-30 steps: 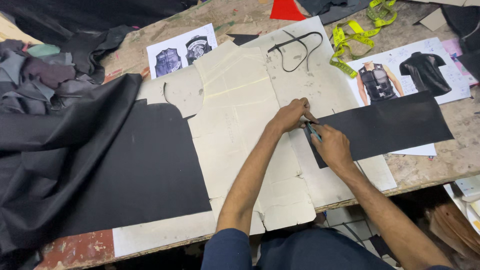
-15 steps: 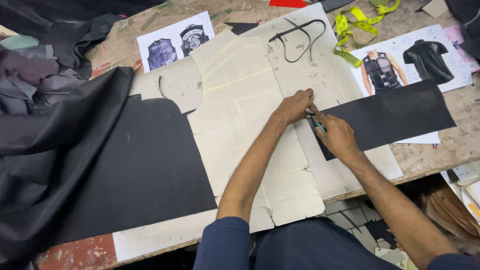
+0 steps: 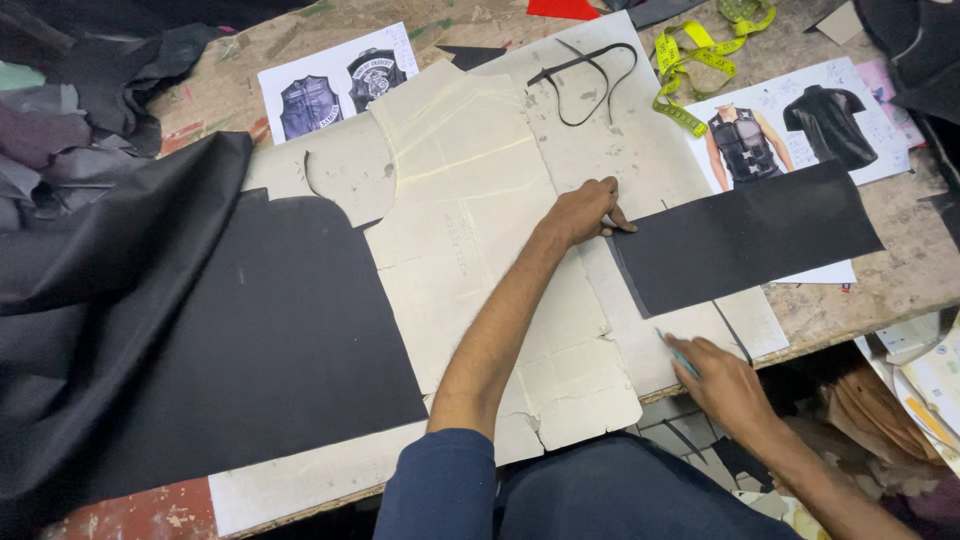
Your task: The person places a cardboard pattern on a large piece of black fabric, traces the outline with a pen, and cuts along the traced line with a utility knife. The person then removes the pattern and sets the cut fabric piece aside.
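My left hand [image 3: 588,211] presses its fingertips on the top left corner of a rectangular black leather piece [image 3: 745,237] lying on cardboard pattern sheets [image 3: 480,200]. My right hand [image 3: 722,382] is at the table's front edge, closed around a small bluish cutting tool [image 3: 678,355] whose tip sits just below the black piece's lower left corner. A thin black sliver [image 3: 735,345] lies beside that hand.
A large black leather panel [image 3: 260,330] lies on the left, with heaped dark fabric [image 3: 70,160] beyond it. Printed pictures of vests [image 3: 335,85] and garments [image 3: 790,125], a yellow measuring tape [image 3: 695,60] and a thin black strip loop [image 3: 590,75] lie farther back. Paper stacks [image 3: 925,375] sit lower right.
My right hand has drawn the tool down from the black piece's top left corner to the table's front edge. My left hand stays on that corner.
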